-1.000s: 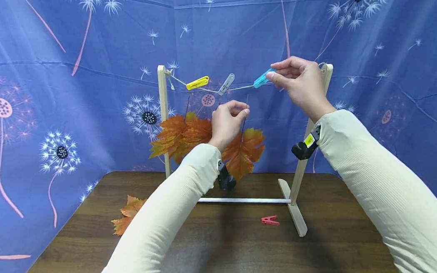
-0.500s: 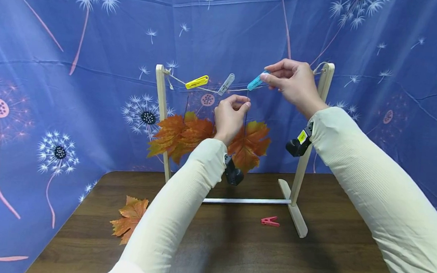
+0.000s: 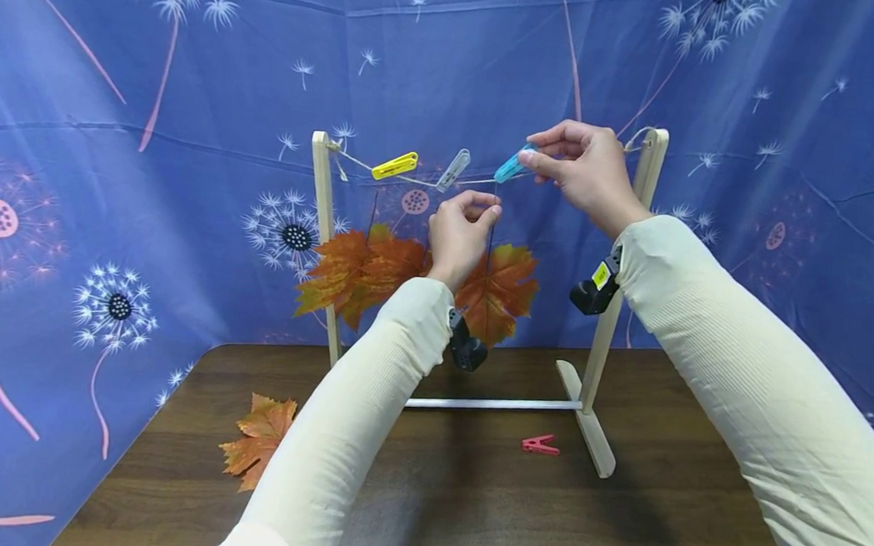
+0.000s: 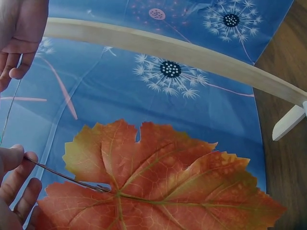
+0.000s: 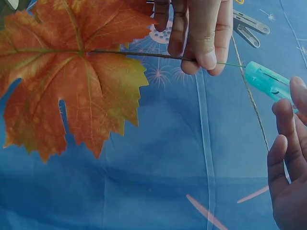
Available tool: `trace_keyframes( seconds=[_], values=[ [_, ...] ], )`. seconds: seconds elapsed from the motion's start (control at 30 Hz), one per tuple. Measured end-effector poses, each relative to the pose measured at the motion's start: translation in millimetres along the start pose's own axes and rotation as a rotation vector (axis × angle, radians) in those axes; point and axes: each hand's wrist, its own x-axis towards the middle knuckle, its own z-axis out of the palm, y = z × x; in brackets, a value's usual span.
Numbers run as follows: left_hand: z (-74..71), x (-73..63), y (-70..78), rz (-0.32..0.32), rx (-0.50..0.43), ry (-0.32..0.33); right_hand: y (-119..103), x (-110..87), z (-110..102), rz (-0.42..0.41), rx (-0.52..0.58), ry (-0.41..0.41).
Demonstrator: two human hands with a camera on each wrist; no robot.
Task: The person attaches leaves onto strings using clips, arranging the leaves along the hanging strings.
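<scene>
Two leaves (image 3: 365,269) seem hung, a third leaf (image 3: 496,289) is pinched by the left hand (image 3: 460,233), a blue peg (image 3: 512,166) by the right hand (image 3: 590,161), a loose leaf (image 3: 257,436) and red peg (image 3: 539,445) left unused.

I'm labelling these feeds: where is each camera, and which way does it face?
Head: on the head, facing forward and down over rack, table and held leaf; left hand, right hand and sleeves show.
Left wrist: on that wrist, facing the held leaf and rack; left hand lower left, right hand upper left.
Right wrist: on that wrist, facing held leaf and blue clip; right hand at right, left hand at top.
Wrist views share the held leaf and both hands.
</scene>
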Motion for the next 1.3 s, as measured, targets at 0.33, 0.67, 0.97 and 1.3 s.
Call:
trace_keyframes(
  seconds=[0.33,0.67,0.97,1.3],
  values=[
    [-1.8,2.7,0.2,0.003,0.011,-0.001,-1,0.0,1,0.015,-0.012,-0.002],
    [-2.7,1.9,1.5,-0.004,-0.001,-0.035,1,-2.8,-1,0.029,0.024,-0.017],
    [-0.4,-0.8,1.9,0.000,0.006,-0.036,0,-8.3,-4,0.055,-0.022,-0.047],
    [-2.1,-4.4,1.6,-0.020,0.025,-0.063,0,-14.7,-7,0.064,-0.069,-0.115]
  ],
)
